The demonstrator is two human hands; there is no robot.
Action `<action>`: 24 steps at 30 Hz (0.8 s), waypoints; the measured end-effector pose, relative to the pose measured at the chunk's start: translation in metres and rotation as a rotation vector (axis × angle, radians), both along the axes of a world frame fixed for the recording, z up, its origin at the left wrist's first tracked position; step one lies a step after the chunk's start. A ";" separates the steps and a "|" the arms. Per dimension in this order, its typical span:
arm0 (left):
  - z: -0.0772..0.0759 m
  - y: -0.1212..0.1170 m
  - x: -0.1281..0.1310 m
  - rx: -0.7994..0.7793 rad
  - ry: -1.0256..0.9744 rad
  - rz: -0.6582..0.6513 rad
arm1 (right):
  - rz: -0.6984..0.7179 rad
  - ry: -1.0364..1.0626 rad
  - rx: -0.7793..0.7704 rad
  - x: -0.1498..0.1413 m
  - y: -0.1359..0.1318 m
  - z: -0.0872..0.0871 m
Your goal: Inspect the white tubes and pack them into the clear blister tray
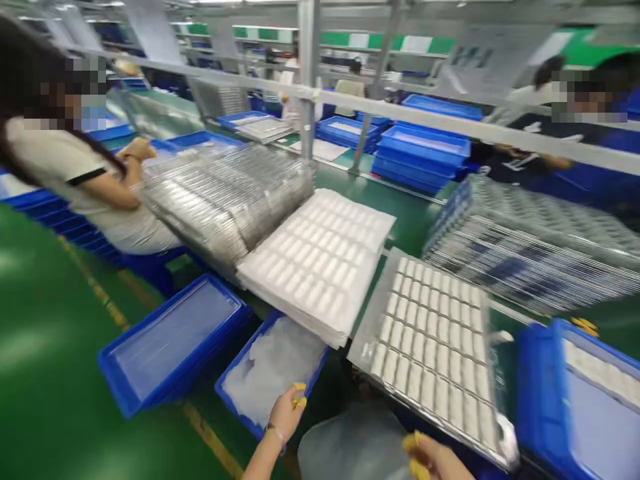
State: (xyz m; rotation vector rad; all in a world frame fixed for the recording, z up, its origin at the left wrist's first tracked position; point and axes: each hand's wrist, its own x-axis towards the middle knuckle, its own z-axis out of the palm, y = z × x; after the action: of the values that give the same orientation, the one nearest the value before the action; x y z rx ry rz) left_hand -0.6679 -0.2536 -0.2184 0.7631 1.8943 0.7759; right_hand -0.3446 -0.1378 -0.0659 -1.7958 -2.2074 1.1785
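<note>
My left hand [289,415], with yellow finger covers, is over the near edge of a blue bin [226,390] holding crumpled white sheets [280,363]. Its fingers are loosely curled, with a small gap between the covered tips, and I see nothing between them. At the bottom, my right hand [433,459] also wears yellow finger covers; its fingers are bent and apart, and it looks bare of any object. Just beyond it lies a clear tray [370,353] filled with rows of white cylindrical pieces [435,347]. A greyish smooth surface [355,443] shows between my hands, its kind unclear.
A stack of white sheet-covered trays [320,253] stands left of the filled tray, beside stacked clear trays [225,200]. More clear trays [535,260] and a blue bin [545,400] are at right. A co-worker [100,173] sits at left; a metal rail [400,110] crosses above.
</note>
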 end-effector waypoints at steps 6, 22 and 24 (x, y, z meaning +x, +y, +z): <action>0.093 0.097 0.092 0.254 -0.060 -0.134 | -0.322 0.081 0.138 0.083 0.087 0.039; 0.106 0.239 0.130 -0.194 0.165 -0.114 | -0.872 0.135 -0.164 0.168 0.174 -0.021; 0.111 0.242 0.130 -0.204 0.160 -0.092 | -0.875 0.166 -0.167 0.171 0.172 -0.021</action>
State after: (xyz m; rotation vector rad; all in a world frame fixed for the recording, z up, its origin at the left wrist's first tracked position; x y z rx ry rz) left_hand -0.5375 -0.0116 -0.1077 0.7960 2.0286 0.4671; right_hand -0.1734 0.0338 -0.0868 -2.2329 -1.0192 1.2170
